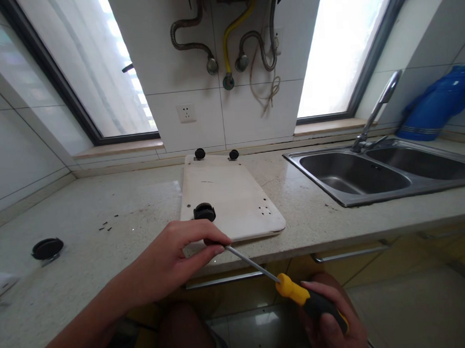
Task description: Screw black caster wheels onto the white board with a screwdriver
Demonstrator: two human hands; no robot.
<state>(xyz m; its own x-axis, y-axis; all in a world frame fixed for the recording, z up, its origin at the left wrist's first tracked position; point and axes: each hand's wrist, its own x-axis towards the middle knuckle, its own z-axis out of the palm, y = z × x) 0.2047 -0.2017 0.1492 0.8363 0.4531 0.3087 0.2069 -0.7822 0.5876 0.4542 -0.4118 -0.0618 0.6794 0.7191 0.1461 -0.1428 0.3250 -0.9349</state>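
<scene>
My right hand is wrapped round the black-and-yellow handle of a screwdriver, its metal shaft pointing up and left. At the tip end, my left hand pinches the shaft between thumb and forefinger. A small dark bit shows between those fingers; whether it is the tip or a screw I cannot tell. Just beyond lies a white board flat on the counter. One black caster stands on its near left corner, close above my left hand. Two more, a left caster and a right caster, stand at its far end.
A loose black caster lies on the counter at left, with several small dark screws nearer the board. At right are a steel double sink, a tap and a blue container. Drawer handles line the counter's front.
</scene>
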